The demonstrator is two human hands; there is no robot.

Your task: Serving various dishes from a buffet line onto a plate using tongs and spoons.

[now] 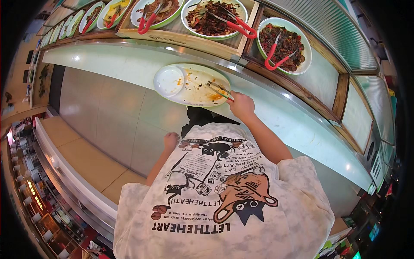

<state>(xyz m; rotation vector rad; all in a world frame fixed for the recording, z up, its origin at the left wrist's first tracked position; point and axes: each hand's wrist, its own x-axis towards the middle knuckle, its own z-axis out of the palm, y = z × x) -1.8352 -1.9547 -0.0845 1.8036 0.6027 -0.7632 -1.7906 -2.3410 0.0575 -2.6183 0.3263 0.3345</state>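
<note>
My right hand [242,104] grips a pair of metal tongs [221,90] with red and green on the handles. Their tips lie over the right part of an oval white plate [197,84], near an orange sauce smear. Food scraps and sauce are scattered on this plate, and a round white dish or section [168,80] takes up its left end. The plate sits on the pale counter ledge [265,106]. My left hand [171,141] hangs beside my shirt, fingers curled, and nothing shows in it.
Beyond the ledge, a wooden-framed counter [181,40] bears oval dishes of food, among them a dish of dark chopped food [216,17] and a dark stew [283,45], with red-handled tongs [275,58]. Ribbed clear covers [339,35] stand behind. A long bench [81,152] lies left.
</note>
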